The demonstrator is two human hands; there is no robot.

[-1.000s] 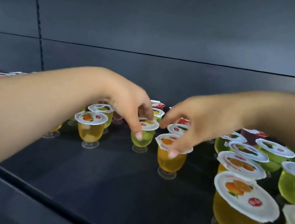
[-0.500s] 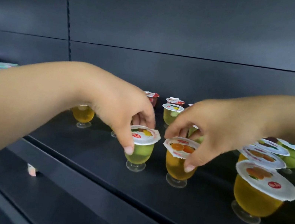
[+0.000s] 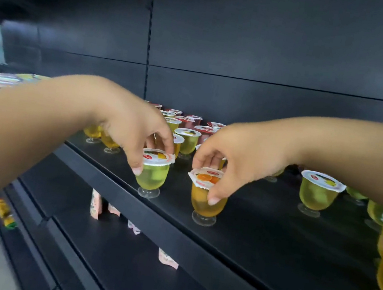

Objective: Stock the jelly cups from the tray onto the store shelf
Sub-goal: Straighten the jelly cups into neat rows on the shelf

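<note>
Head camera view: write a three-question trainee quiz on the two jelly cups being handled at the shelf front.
1. True or false: the left hand grips the orange jelly cup.
2. Multiple choice: the green jelly cup is A) lying on its side, B) upright at the front edge of the shelf, C) stacked on another cup.
3. Fill the blank: the right hand holds its cup by the ____, thumb on the near side.

Key
1. False: the left hand grips the green one; the right hand has the orange one.
2. B
3. Lid rim
</note>
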